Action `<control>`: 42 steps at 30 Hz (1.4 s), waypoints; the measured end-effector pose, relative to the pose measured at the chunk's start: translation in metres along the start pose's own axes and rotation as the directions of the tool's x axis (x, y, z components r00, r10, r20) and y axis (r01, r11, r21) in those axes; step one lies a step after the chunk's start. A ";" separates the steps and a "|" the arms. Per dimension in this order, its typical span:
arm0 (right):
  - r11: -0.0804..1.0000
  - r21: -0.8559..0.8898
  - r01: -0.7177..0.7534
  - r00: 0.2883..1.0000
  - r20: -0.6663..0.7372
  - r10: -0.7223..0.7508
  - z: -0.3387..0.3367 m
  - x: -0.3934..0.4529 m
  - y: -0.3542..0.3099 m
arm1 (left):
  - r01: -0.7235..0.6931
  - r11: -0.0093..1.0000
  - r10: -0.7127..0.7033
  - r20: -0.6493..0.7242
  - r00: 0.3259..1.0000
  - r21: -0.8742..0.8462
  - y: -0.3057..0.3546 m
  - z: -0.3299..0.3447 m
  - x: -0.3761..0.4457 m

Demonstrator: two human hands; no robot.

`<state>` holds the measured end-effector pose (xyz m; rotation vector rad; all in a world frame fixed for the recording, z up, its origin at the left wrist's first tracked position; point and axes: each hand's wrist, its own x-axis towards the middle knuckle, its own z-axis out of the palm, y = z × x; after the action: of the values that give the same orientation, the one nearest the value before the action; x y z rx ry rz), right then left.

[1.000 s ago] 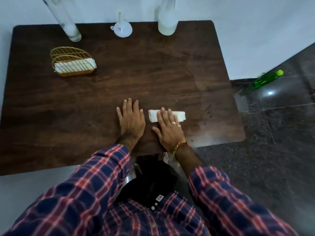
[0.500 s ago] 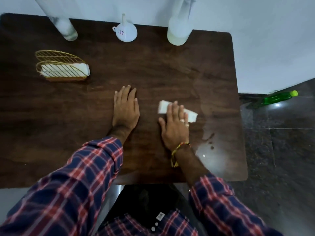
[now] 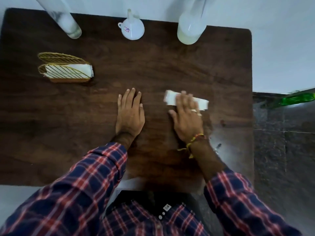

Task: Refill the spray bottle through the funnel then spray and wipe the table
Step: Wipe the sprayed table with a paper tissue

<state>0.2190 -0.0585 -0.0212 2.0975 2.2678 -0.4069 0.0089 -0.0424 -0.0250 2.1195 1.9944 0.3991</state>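
Wiping stage, by the look of it. Right hand (image 3: 186, 116) spread flat, fingers pressing the folded tissue (image 3: 170, 99) onto the table (image 3: 170, 68), right of the left hand (image 3: 130, 114), itself flat and empty. Best kept under even pressure, swept toward the wet sheen nearer the right edge. Spray bottle (image 3: 190, 29) and funnel (image 3: 133, 29) far beyond the left hand.

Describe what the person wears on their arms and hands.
Both arms are in a plaid shirt of navy, red and white, its sleeves rolled back from the wrists. The right hand bears a metallic ring and a yellow-and-red thread band at the wrist. The left hand wears nothing.
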 end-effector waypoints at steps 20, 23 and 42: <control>0.533 0.331 -0.779 0.593 0.109 0.798 0.044 -0.118 -0.176 | -0.079 0.935 0.082 -0.007 0.997 -0.346 -0.015 -0.034 -0.080; 0.583 0.334 -0.740 0.657 0.175 0.733 0.044 -0.108 -0.233 | 0.038 0.926 -0.048 -0.019 0.999 -0.376 -0.050 -0.052 -0.102; 0.893 0.334 -0.301 0.954 0.099 0.284 0.020 -0.161 -0.191 | 0.233 0.924 -0.176 0.205 0.963 -0.302 -0.130 -0.104 -0.163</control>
<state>0.0432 -0.2311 0.0239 2.5089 1.9174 -0.8830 -0.1568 -0.2003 0.0212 1.6691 1.8777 0.4524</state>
